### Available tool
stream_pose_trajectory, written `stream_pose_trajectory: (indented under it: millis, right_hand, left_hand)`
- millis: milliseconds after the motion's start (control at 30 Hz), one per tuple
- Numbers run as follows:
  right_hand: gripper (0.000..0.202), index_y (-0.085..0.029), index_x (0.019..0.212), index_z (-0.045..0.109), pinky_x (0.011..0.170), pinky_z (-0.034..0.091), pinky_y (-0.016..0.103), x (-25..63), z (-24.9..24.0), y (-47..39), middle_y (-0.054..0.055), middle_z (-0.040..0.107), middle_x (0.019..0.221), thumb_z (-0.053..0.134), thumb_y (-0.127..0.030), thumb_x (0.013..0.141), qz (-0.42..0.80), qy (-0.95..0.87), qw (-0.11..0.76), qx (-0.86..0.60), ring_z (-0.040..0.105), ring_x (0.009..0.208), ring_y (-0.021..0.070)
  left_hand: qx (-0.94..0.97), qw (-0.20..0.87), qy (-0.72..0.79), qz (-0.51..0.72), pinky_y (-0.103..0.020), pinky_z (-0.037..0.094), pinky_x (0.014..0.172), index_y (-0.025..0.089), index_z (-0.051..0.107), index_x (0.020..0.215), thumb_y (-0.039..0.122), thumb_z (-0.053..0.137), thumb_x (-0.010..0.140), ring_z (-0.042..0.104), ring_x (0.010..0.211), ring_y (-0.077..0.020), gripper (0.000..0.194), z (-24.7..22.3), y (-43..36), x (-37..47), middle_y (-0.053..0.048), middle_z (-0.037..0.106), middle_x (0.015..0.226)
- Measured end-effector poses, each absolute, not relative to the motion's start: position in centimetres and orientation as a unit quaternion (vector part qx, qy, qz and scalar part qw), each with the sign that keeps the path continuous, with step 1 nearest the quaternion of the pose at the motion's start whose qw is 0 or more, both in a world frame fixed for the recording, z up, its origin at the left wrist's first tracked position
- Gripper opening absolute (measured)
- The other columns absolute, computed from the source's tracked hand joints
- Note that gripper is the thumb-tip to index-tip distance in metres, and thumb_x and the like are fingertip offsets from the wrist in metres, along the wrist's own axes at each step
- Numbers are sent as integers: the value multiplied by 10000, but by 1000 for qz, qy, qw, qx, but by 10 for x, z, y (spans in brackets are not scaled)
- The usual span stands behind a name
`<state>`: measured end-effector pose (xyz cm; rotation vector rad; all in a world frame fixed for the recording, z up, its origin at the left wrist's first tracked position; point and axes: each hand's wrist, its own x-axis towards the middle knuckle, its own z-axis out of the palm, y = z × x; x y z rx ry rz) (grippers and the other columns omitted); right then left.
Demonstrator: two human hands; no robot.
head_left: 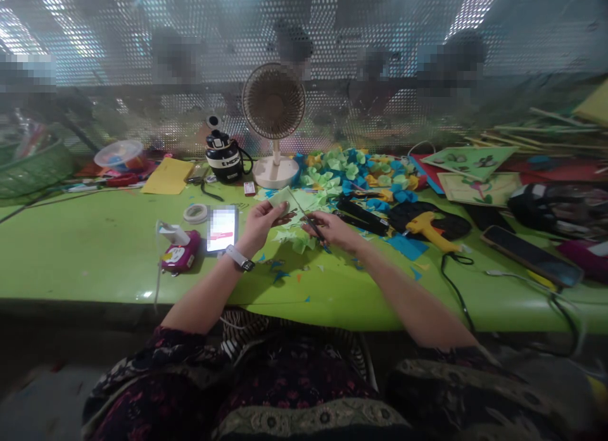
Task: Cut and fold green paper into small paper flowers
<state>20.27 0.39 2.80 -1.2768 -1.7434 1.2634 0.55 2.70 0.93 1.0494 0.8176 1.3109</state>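
Observation:
My left hand [261, 224] pinches a piece of pale green paper [281, 202] above the green table. In my right hand [335, 230] is a pair of scissors [308, 219], their blades pointing up and left against the paper's right edge. Whether the blades are apart is too small to tell. Just under both hands lie light green paper pieces [300, 241] and small blue and orange scraps. Behind the hands spreads a heap of folded paper flowers [349, 168] in green, blue and yellow.
A fan [274, 105] and a black bottle [225, 157] stand at the back. Left of my hands lie a lit phone [222, 229], a tape roll [195, 213] and a purple case [181, 252]. To the right are a black stapler [363, 217], a yellow glue gun [432, 230] and a dark phone [532, 256].

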Motion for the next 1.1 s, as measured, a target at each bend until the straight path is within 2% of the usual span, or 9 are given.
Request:
stream_pose_trajectory:
  millis: [300,633,867,1100]
  right_hand:
    - [560,-159,993,668,446,396,209,203,23,6,13,610,749,769,-580,638,481,-661,317,-481,518,595,113]
    - [565,-137,965,679,501,373,221,203,24,6,12,609,736,778,-564,608,475,-660,330,-480,507,619,111]
    - [573,-124,912,666,511,351,229,201,28,4,-14,559,662,779,-579,583,490,-650,329,-479,459,587,96]
    - [574,-131,909,664,493,342,228,201,28,4,-23,549,625,778,-585,576,496,-651,316,-481,462,559,99]
  left_hand:
    - [441,604,349,565,-290,576,756,122,700,880,405,877,590,728,740,-172,443,8,29,4,-54,733,847]
    - [420,617,346,569,-285,582,740,123,702,827,375,895,553,723,720,-167,420,9,30,5,-49,735,821]
    - [419,617,344,571,-279,580,727,120,689,831,352,885,580,721,714,-164,394,10,29,5,-47,723,798]
    - [426,589,365,582,-258,578,649,132,665,810,447,851,613,726,741,-184,416,9,32,2,-30,697,779]
